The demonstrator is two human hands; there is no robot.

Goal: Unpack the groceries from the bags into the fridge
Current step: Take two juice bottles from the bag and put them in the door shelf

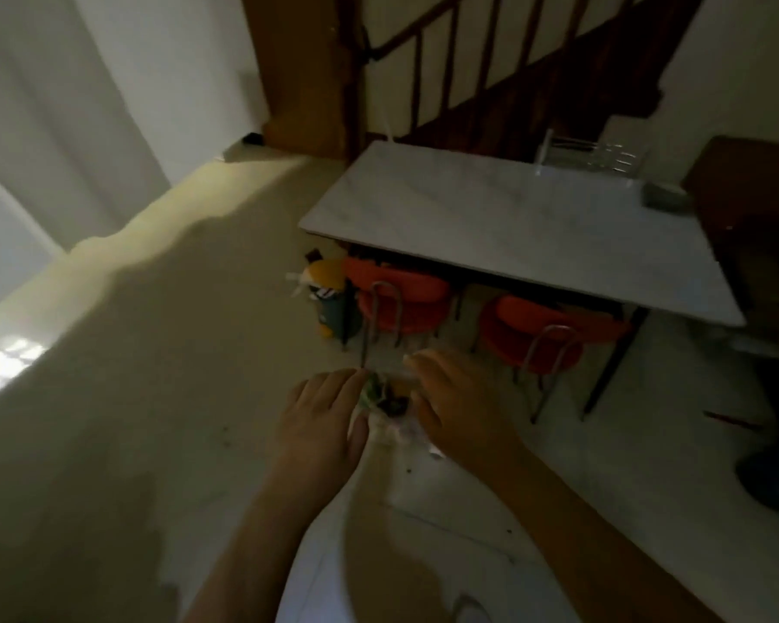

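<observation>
Showing two hands and one thin, crinkled plastic bag [390, 420] of leafy greens, low at centre frame; left hand [320, 415] gripping the bag from nine o'clock, fingers curled on the film; right hand [457, 409] pinching its top from three o'clock, knuckles up; both grips clamped on the bag; sitting at twelve o'clock, one flat, marble-look bench [504, 227]; tucked beneath it, two round red chairs [401, 299] on bent wire legs; beige floor [154, 397] blurring underneath.
</observation>
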